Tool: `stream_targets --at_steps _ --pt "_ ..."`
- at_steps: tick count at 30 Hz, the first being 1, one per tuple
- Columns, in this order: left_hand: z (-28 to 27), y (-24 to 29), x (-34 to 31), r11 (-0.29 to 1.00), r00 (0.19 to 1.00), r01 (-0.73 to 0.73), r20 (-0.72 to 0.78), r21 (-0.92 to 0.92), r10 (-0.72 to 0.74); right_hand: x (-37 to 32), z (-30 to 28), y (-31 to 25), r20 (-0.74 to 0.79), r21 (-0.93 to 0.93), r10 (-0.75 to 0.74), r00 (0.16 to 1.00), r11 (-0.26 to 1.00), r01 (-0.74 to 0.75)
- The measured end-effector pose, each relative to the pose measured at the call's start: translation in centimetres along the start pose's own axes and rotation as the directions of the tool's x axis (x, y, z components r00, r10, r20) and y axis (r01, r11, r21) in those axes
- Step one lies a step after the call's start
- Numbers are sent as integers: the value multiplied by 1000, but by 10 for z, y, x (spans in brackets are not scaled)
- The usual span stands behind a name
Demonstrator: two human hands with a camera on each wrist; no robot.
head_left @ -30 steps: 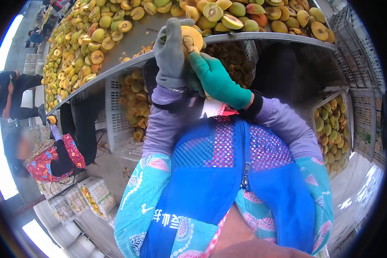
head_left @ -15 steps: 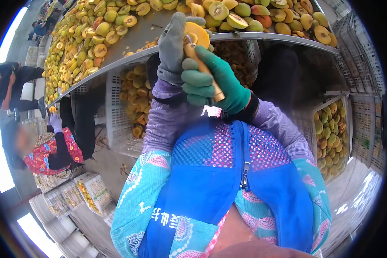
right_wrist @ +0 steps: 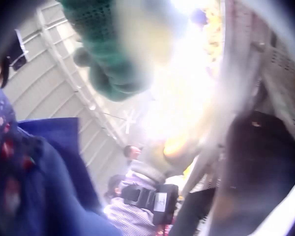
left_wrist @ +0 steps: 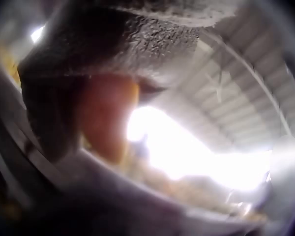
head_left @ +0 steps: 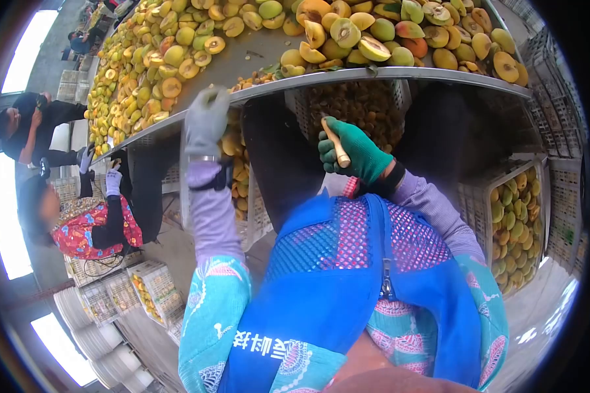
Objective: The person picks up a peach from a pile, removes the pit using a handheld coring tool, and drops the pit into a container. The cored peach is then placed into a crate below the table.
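Observation:
My left hand (head_left: 206, 121), in a grey glove, is out to the left at the metal table's front edge, blurred in the head view. Its fingers hold an orange-red fruit half (left_wrist: 108, 118), seen close up in the left wrist view; the palm side is hidden in the head view. My right hand (head_left: 357, 150), in a green glove, grips the wooden handle (head_left: 335, 142) of a small pitting tool in front of my chest. The tool's metal end barely shows above the fingers. Many cut yellow-green fruit halves (head_left: 373, 49) lie on the table.
The raised metal table rim (head_left: 308, 80) runs across in front of me. Below it stand crates of fruit pieces (head_left: 354, 108). Another fruit crate (head_left: 518, 226) is on my right. To the left, a person in a red patterned garment (head_left: 105, 223) sits by the table.
My hands have come apart. The left went from the middle to the left with the fruit half, while the right drew lower and slightly right, keeping its grip on the tool.

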State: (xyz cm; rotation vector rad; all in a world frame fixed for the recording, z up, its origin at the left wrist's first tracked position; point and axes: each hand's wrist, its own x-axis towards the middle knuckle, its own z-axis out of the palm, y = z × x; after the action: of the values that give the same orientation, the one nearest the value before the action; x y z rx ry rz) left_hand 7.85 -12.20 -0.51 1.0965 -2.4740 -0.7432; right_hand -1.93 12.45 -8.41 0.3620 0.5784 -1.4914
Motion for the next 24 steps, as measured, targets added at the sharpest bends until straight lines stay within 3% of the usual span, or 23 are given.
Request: stream_targets --at_steps 2,3,5,7,9,10,11,12,13,15,16,17,19,21,23,24 --pt "24 54 23 980 971 -200 126 -25 201 -12 8 0 60 -109 -113 992 987 119" --pt "47 66 42 958 943 -271 224 90 246 -16 10 -5 56 -99 -146 988 984 151" --pt "91 90 72 811 865 -456 396 367 307 -21 11 -13 49 -75 -215 975 973 218" --pt "116 99 99 684 716 -605 654 407 244 -27 9 -17 3 -88 -298 955 951 297" --pt "115 97 115 630 733 -625 624 461 271 -43 16 -20 -17 -134 -354 935 928 349" --pt "103 94 123 713 740 -572 629 405 237 -47 21 -21 -74 -226 -415 907 893 390" --pt "91 85 124 938 787 -334 576 95 222 -48 27 -23 -121 -316 -475 872 851 420" --pt "73 75 113 968 827 -41 535 -248 172 -47 30 -23 -163 -404 -531 831 805 435" --pt "60 67 100 795 854 244 511 -556 95 -42 29 -23 -79 -544 -640 764 670 505" --pt "45 46 75 705 833 3 392 -709 391 -22 25 -24 155 -748 -771 618 317 583" --pt "47 49 58 635 852 -78 279 -768 443 -10 29 -24 324 -772 -822 468 56 633" --pt "62 43 53 518 852 -186 125 -835 508 -6 33 -25 352 -802 -809 471 -2 597" --pt "57 55 29 209 814 313 375 -926 444 -12 52 -29 394 -853 -787 475 -121 507" --pt "61 74 9 178 843 372 412 -911 345 -14 57 -31 429 -863 -787 443 -213 458" --pt "73 75 4 309 885 215 319 -926 339 -14 57 -33 453 -860 -774 442 -249 445" --pt "83 71 5 435 893 14 207 -900 400 -14 57 -32 434 -871 -785 442 -240 428"
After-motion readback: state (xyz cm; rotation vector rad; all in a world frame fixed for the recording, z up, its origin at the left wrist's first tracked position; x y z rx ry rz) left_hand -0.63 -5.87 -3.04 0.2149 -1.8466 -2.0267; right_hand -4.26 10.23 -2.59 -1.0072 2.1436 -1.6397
